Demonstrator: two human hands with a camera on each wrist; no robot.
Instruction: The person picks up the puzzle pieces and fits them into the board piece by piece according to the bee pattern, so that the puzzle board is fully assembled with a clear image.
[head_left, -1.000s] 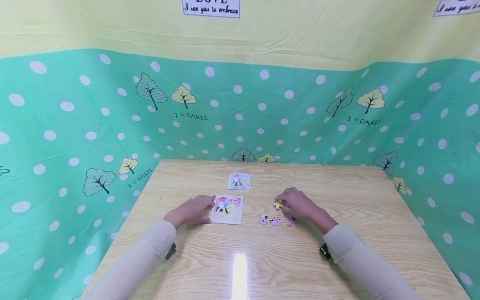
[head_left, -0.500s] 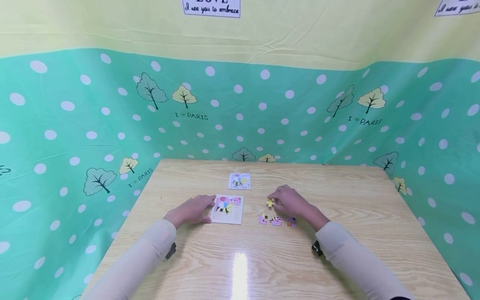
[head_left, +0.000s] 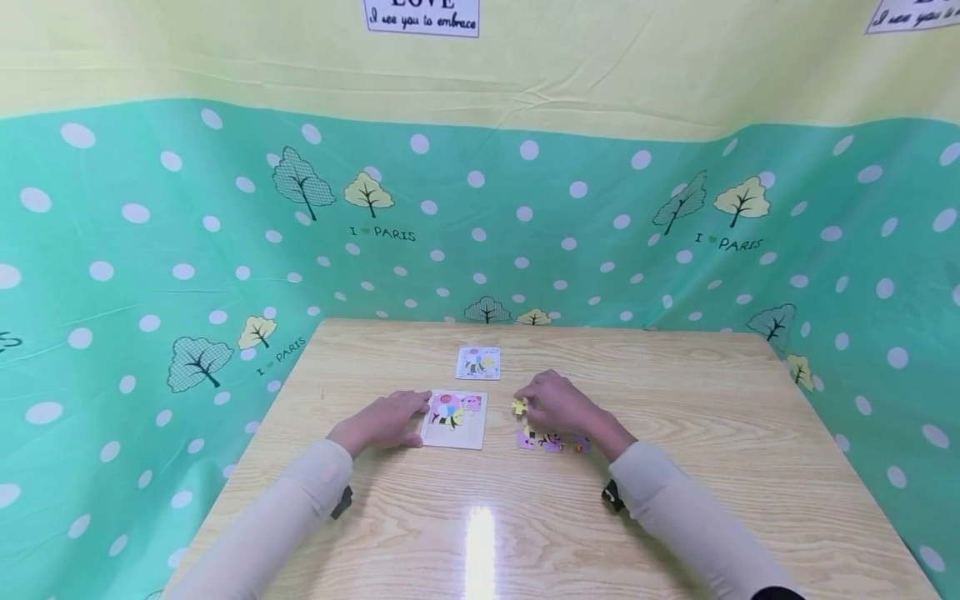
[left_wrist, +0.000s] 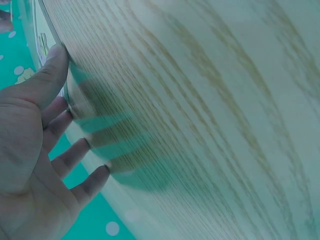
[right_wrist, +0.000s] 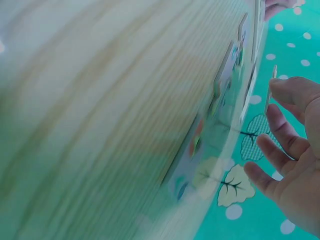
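A square puzzle board (head_left: 467, 432) lies on the table, its upper part filled with joined pieces showing a bee and balloons. My left hand (head_left: 384, 419) rests along the board's left edge, thumb at the lower corner and fingers spread, as the left wrist view also shows. Between thumb and forefinger my right hand (head_left: 558, 403) pinches a yellow puzzle piece (head_left: 519, 407), just right of the board. Seen edge-on in the right wrist view, this piece (right_wrist: 274, 73) is held up off the table. Several loose pieces (head_left: 551, 442), pink, yellow and black, lie below the right hand, which partly covers them.
Behind the board lies a smaller picture card (head_left: 478, 363) with a bee design. The wooden table (head_left: 675, 383) ends at the back against a green dotted curtain (head_left: 480, 225), which also hangs at both sides.
My right hand has moved left with the yellow puzzle piece, from above the loose pieces towards the board. My left hand stays at the board's edge.
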